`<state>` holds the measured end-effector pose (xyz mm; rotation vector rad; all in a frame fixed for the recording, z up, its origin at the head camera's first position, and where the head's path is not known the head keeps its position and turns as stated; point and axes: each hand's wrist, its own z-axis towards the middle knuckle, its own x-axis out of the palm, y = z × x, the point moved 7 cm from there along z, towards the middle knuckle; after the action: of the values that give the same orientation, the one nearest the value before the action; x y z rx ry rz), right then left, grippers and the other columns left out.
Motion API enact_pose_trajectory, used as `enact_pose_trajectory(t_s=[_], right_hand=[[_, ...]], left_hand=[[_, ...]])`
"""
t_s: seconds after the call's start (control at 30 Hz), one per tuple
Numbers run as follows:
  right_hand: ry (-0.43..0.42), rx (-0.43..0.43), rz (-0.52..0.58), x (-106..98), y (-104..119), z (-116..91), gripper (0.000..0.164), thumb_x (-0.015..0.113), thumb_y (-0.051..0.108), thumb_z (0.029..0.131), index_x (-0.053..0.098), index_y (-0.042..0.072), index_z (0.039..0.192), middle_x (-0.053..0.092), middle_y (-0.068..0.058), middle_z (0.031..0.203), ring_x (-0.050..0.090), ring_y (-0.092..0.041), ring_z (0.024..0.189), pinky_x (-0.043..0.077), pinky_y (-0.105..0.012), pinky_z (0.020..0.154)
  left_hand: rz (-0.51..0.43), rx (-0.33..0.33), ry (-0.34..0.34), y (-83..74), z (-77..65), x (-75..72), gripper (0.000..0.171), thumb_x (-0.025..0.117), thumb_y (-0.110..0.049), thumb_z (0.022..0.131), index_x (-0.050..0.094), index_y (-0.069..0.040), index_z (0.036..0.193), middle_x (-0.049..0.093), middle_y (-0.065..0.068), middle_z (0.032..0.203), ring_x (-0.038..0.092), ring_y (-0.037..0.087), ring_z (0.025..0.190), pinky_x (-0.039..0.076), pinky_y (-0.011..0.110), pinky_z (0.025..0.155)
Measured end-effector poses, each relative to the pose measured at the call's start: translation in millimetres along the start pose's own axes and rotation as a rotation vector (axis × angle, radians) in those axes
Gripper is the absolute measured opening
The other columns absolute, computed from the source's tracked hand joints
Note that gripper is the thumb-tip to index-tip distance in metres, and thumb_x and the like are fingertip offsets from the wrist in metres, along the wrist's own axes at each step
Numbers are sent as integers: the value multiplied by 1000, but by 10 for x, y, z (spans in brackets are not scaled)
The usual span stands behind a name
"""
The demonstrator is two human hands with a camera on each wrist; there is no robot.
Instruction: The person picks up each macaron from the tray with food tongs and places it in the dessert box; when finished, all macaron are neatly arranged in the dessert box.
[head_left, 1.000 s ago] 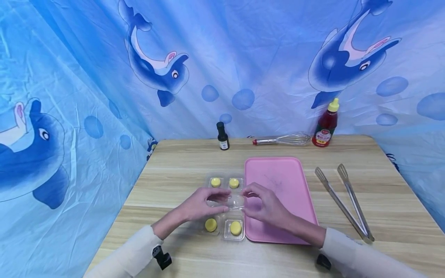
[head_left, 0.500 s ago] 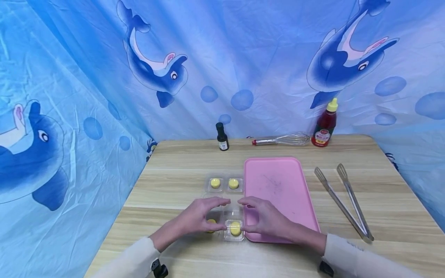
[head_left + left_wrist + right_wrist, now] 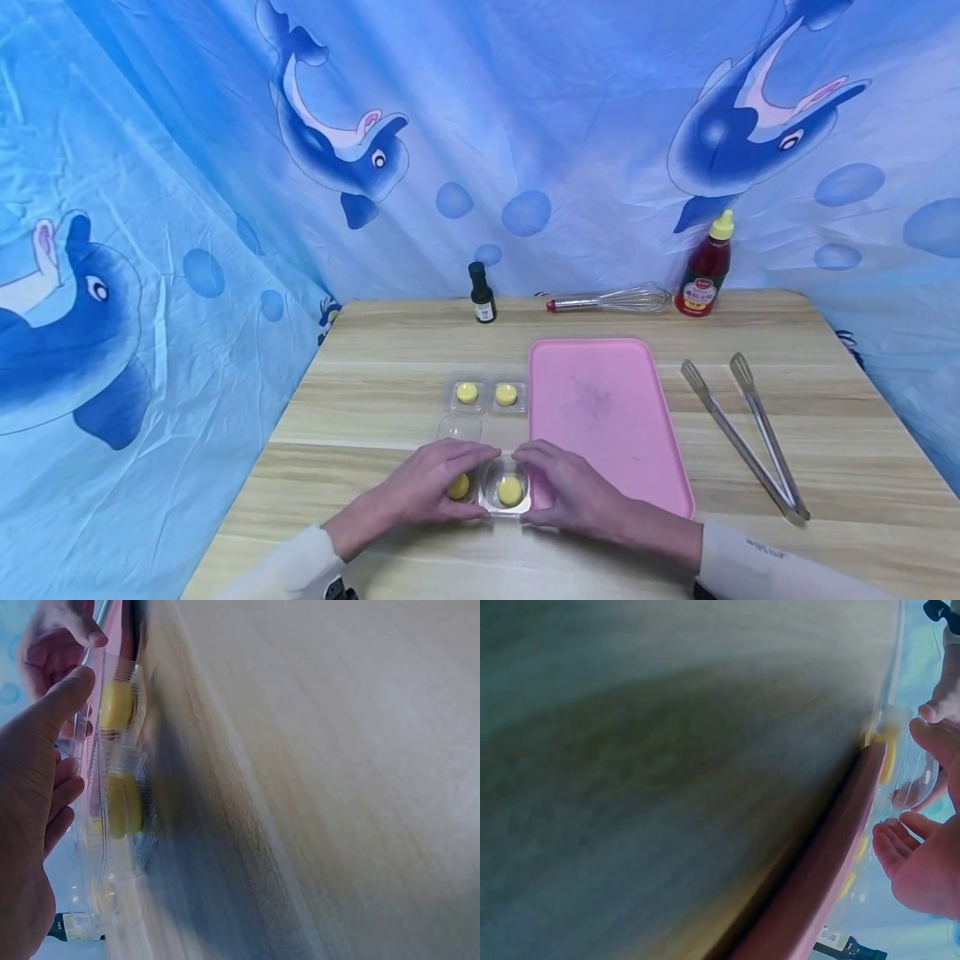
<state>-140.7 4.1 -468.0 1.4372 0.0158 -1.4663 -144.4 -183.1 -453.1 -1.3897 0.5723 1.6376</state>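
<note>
A clear plastic lid lies over the near right box, which has a yellow macaron inside. My left hand holds the lid's left side, thumb at the near corner and fingers at the far one. On the right side my right hand holds it the same way. Partly under my left hand, another macaron sits in the near left box. In the left wrist view, both macarons stand in clear boxes just beyond my left thumb. Whether the lid is pressed fully down, I cannot tell.
A pink tray lies right of the boxes, close to my right hand. Two more boxed macarons sit farther back, with a clear lid before them. Metal tongs, a whisk, a dark bottle and a red sauce bottle surround them.
Both hands have brought the clear lid toward me and down, from behind the near right box onto it. The tray, tongs and bottles have stayed put.
</note>
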Motion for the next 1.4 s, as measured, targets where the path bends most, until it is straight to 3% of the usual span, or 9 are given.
enact_pose_trajectory(t_s=[0.57, 1.03, 1.27, 1.4], right_hand=[[-5, -11, -16, 64, 6, -10, 82, 101, 23, 69, 64, 0, 138, 65, -6, 137, 66, -23, 122, 56, -41, 108], [-18, -31, -21, 91, -1, -16, 79, 101, 22, 69, 65, 0, 135, 68, -7, 133, 67, -21, 119, 57, -38, 106], [-9, -19, 2, 61, 10, 5, 88, 101, 23, 69, 59, -1, 142, 65, -9, 136, 66, -22, 121, 57, -40, 107], [-12, 14, 12, -21, 15, 91, 94, 100, 28, 71, 54, -2, 148, 63, -13, 142, 63, -27, 128, 53, -46, 111]], left_hand=[[72, 46, -20, -32, 13, 29, 83, 89, -60, 78, 66, -11, 141, 70, -1, 138, 64, 16, 125, 52, 39, 112], [115, 51, -9, -39, 51, 43, 82, 88, -64, 78, 70, -13, 138, 74, -5, 128, 64, 13, 117, 52, 34, 108], [96, 34, 0, -13, 43, 42, 86, 86, -66, 79, 66, -12, 142, 70, -3, 138, 63, 19, 124, 51, 38, 110], [36, -25, -23, 58, 32, -62, 86, 85, -61, 83, 61, -10, 148, 64, 2, 148, 60, 26, 132, 49, 46, 114]])
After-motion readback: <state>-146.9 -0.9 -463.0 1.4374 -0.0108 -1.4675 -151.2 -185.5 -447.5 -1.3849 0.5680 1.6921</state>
